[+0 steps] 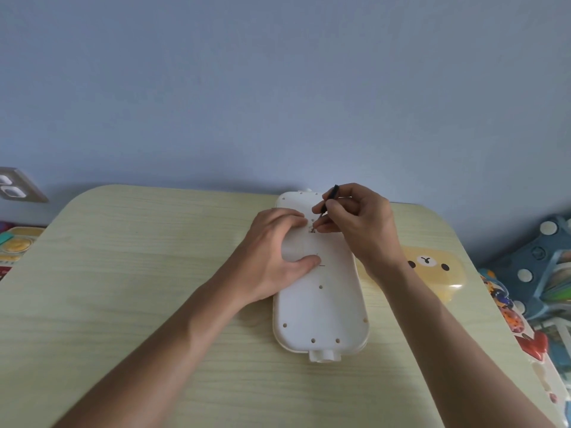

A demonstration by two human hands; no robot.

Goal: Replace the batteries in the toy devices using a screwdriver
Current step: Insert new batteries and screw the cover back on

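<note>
A long white toy device (321, 307) lies face down on the pale wooden table (123, 273), its back dotted with small screw holes. My left hand (275, 254) presses flat on its upper half, fingers curled near the battery cover and thumb resting on the plastic. My right hand (358, 223) pinches a thin black screwdriver (330, 197), held nearly upright with its tip down at a screw spot beside my left fingertips. The tip itself is mostly hidden by my fingers.
A yellow bear-face toy (435, 267) lies just right of the white device, partly under my right forearm. Colourful toys (537, 304) crowd the floor at the right. More toys (15, 245) sit at the left edge, below a wall socket (15, 186).
</note>
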